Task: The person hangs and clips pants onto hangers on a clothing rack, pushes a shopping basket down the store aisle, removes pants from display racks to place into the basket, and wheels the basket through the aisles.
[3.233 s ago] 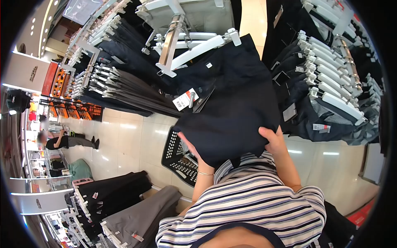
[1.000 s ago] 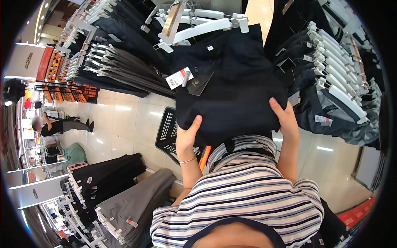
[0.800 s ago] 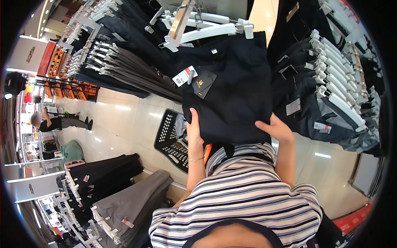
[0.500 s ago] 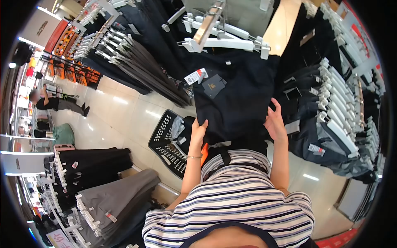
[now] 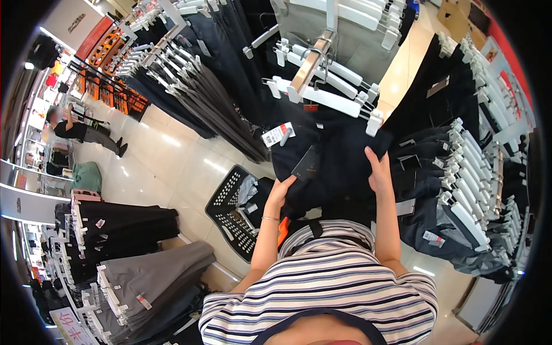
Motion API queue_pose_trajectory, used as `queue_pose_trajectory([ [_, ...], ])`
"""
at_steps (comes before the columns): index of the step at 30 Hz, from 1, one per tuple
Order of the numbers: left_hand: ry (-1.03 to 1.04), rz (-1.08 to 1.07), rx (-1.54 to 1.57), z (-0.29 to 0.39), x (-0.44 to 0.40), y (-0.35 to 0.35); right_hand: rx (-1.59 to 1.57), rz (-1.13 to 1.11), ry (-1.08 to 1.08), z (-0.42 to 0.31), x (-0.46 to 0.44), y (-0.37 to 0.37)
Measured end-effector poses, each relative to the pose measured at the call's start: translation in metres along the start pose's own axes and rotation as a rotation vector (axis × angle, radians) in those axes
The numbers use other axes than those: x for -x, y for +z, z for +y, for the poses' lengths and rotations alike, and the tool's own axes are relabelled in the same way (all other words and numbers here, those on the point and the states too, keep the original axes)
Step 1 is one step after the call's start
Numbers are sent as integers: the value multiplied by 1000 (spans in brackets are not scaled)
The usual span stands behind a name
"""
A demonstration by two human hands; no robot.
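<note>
Black trousers (image 5: pixel 345 167) hang from a white clip hanger (image 5: pixel 328 98) on a metal rail arm in front of me. At their left side, my left hand (image 5: pixel 280 190) is closed, with thumb and fingers on a black hang tag (image 5: pixel 305 165). My right hand (image 5: pixel 378 171) is at the right edge of the trousers, its thumb raised and apart from the fingers, which are partly against the dark cloth. A white and red price tag (image 5: pixel 278 134) lies on the upper left of the trousers.
A black perforated basket (image 5: pixel 232 213) with clothes in it stands left of my left arm. Racks of trousers hang at the left (image 5: pixel 195 98), right (image 5: pixel 460 195) and lower left (image 5: pixel 155 270). A person in dark clothes (image 5: pixel 86 133) stands far left.
My left hand has gone from the lower left edge of the trousers to the black tag. My right hand has moved up along the right edge. The view has shifted, and the trousers hang looser.
</note>
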State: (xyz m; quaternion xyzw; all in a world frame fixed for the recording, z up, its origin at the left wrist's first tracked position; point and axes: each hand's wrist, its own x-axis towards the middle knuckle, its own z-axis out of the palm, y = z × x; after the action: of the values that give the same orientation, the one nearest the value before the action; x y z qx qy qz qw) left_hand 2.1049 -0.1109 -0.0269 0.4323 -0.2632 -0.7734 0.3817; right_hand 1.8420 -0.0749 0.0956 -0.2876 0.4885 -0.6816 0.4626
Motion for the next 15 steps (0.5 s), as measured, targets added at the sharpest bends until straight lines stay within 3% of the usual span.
queue_pose_trajectory([
  [3, 85, -65, 3, -1, -3, 12, -74, 71, -94, 1, 7, 16],
  [6, 108, -71, -91, 5, 0, 24, 349, -13, -323, -5, 11, 8],
  [10, 208, -8, -119, 40, 13, 51, 299, 142, -432, -28, 30, 17],
  [12, 322, -73, -154, 49, 17, 46, 274, 108, -558, -31, 35, 1],
  [15, 459, -9, -165, 73, 37, 53, 233, 96, -649, -36, 42, -22],
])
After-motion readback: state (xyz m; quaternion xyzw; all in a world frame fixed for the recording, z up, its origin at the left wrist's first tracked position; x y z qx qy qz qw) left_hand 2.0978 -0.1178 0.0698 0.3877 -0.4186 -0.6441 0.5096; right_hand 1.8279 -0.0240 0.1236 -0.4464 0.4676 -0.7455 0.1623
